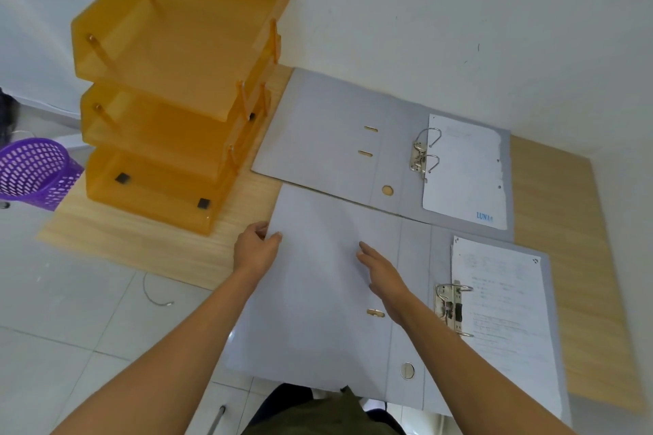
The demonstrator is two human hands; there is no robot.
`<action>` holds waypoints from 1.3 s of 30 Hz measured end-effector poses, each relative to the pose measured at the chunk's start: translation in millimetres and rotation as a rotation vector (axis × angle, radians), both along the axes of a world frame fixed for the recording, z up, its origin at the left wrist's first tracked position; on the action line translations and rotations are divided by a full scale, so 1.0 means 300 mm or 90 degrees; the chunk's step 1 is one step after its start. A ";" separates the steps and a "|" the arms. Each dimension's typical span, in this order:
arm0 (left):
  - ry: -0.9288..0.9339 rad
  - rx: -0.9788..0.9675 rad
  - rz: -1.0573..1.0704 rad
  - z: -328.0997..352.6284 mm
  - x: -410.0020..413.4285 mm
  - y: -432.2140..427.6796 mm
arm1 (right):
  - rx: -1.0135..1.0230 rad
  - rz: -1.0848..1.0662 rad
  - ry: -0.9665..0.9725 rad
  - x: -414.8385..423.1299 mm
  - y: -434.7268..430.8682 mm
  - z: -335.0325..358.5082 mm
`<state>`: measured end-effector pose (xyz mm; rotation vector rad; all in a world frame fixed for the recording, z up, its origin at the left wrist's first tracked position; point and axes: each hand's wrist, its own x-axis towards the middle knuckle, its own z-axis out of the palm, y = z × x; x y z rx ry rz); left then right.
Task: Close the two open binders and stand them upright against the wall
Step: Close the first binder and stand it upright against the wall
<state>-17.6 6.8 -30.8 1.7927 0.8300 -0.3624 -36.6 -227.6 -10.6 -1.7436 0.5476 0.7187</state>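
Two grey lever-arch binders lie open flat on a light wooden table. The far binder (328, 131) lies close to the white wall (459, 11), with white paper on its right half beside its metal rings. The near binder (318, 293) overlaps the far one's front edge and holds printed sheets (505, 311) on its right half. My left hand (256, 251) grips the left edge of the near binder's left cover, thumb on top. My right hand (383, 275) lies flat on that same cover, fingers apart, just left of the spine.
A stack of three orange transparent letter trays (176, 88) stands on the table's left part, next to the far binder. A purple mesh basket (33, 169) lies on the tiled floor at the left. Bare table (565, 222) shows to the right of the binders.
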 end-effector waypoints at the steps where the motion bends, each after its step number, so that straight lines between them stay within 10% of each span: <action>1: -0.008 -0.006 -0.010 0.015 0.007 0.014 | 0.003 0.013 -0.010 -0.004 -0.001 0.010; 17: -0.062 -0.498 -0.200 0.463 0.004 -0.495 | 0.192 -0.022 -0.229 -0.033 -0.195 0.376; 39: -0.047 0.098 -0.385 0.170 -0.237 -1.063 | 0.000 -0.145 -0.210 -0.288 -1.021 0.349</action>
